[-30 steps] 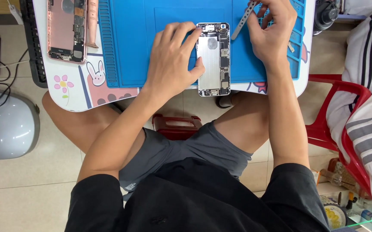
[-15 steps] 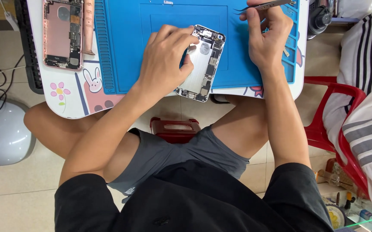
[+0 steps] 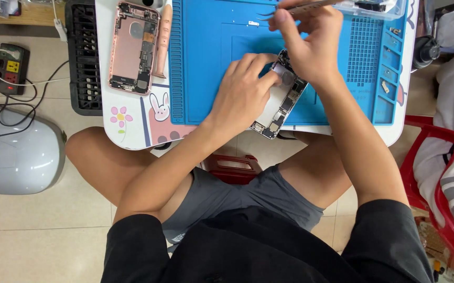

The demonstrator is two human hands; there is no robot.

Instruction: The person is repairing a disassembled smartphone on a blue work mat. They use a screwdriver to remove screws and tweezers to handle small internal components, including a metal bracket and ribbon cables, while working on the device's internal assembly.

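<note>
1. The small white table (image 3: pixel 132 131) with its cartoon rabbit and flower carries everything; it sits over my knees, and I lean in from above.
2. The blue repair mat (image 3: pixel 211 63) covers most of the tabletop, with a grid of small parts compartments down its right side.
3. A rose-gold phone housing (image 3: pixel 132 47), opened and stripped, lies off the mat at the table's left, with a pale slim tool (image 3: pixel 162 42) just beside it.
4. The opened silver phone (image 3: pixel 279 99) I am working on lies tilted at the mat's near edge, its lower end hanging just past the table rim.
5. My left hand (image 3: pixel 242 97) lies flat over that phone, fingers curled down on its upper half, pinning it to the mat.
6. My right hand (image 3: pixel 308 44) is pinched narrow around metal tweezers (image 3: pixel 290 9), lifted above the phone's top end, tips pointing left and away from it.
7. I cannot tell whether the tips hold a screw or anything else; they are too fine to read.
8. I judge this as the stage of working small parts inside the housing. Going back in calls for a steady pin from the left hand and a slow, accurate descent of the tips, since the phone overhangs the edge and could tip.
</note>
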